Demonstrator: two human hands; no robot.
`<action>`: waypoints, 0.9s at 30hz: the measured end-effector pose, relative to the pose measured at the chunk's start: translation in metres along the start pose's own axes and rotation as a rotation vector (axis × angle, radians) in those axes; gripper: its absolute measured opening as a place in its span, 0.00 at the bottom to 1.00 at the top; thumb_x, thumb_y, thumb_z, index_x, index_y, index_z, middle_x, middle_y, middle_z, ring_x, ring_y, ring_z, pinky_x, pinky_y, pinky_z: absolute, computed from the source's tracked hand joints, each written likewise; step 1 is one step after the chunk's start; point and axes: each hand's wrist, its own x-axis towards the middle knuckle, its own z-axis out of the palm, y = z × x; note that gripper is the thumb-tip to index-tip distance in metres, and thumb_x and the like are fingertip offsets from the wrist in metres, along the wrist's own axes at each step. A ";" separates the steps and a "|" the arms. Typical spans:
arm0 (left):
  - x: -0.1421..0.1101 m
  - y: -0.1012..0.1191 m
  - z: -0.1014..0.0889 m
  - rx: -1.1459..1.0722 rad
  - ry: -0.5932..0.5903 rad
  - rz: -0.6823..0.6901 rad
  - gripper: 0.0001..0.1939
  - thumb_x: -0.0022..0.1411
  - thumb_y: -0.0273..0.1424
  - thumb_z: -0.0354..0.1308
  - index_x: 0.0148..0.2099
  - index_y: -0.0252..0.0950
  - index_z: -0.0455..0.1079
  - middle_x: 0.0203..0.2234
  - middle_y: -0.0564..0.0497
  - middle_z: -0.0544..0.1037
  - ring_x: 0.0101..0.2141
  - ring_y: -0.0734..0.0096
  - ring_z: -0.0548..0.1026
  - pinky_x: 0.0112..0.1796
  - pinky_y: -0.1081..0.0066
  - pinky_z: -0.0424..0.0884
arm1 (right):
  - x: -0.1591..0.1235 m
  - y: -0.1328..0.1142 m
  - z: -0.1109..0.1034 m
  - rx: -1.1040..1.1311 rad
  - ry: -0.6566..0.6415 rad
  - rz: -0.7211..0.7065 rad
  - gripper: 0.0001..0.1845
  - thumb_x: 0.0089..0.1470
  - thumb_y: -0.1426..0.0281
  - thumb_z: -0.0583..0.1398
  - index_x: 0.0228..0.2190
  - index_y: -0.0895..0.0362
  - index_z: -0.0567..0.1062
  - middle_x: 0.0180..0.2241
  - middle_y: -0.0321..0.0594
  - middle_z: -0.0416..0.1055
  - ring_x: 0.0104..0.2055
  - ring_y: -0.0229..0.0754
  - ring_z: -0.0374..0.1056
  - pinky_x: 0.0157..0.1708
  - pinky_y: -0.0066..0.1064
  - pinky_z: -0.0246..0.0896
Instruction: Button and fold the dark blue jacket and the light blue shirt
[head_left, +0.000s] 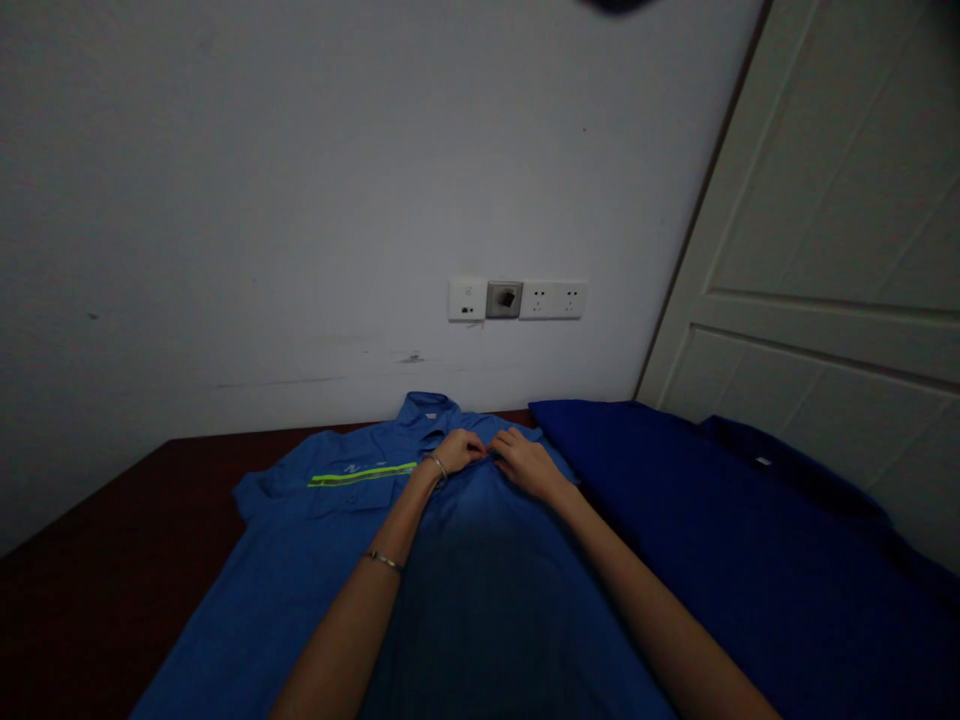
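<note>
A blue work shirt (300,570) with a yellow-green reflective stripe across the chest lies spread out, its collar toward the wall. My left hand (459,452), with a bracelet at the wrist, pinches the shirt's front edge just below the collar. Close beside it, my right hand (521,460) is closed on the same front edge, fingertips nearly meeting the left ones. Whether a button sits between the fingers is too small and dark to make out. The right chest of the shirt is partly hidden by my right hand and forearm.
The shirt rests on a dark red-brown table (97,560) against a white wall (300,200). Darker blue fabric (735,560) covers the right side. A row of wall sockets (551,299) is above the collar, and a white panelled door (825,250) stands at right.
</note>
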 end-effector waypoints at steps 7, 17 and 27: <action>-0.001 0.000 0.001 0.025 -0.008 -0.004 0.07 0.50 0.22 0.56 0.29 0.32 0.75 0.28 0.51 0.78 0.30 0.73 0.72 0.36 0.77 0.66 | 0.000 -0.001 0.018 0.000 -0.038 -0.011 0.12 0.58 0.74 0.49 0.42 0.58 0.68 0.39 0.44 0.67 0.45 0.42 0.60 0.39 0.29 0.59; -0.002 -0.003 0.004 -0.148 0.022 -0.096 0.07 0.51 0.26 0.58 0.32 0.29 0.75 0.28 0.48 0.79 0.31 0.70 0.73 0.36 0.74 0.67 | -0.005 0.005 0.030 -0.079 0.062 -0.048 0.13 0.60 0.71 0.46 0.39 0.58 0.69 0.38 0.45 0.67 0.43 0.41 0.60 0.34 0.26 0.59; -0.006 0.003 0.004 -0.159 0.061 -0.061 0.05 0.52 0.24 0.56 0.30 0.29 0.73 0.27 0.50 0.77 0.30 0.72 0.71 0.36 0.75 0.66 | -0.003 0.008 0.031 0.217 0.119 0.033 0.08 0.57 0.72 0.52 0.35 0.57 0.71 0.36 0.40 0.70 0.38 0.37 0.65 0.36 0.25 0.58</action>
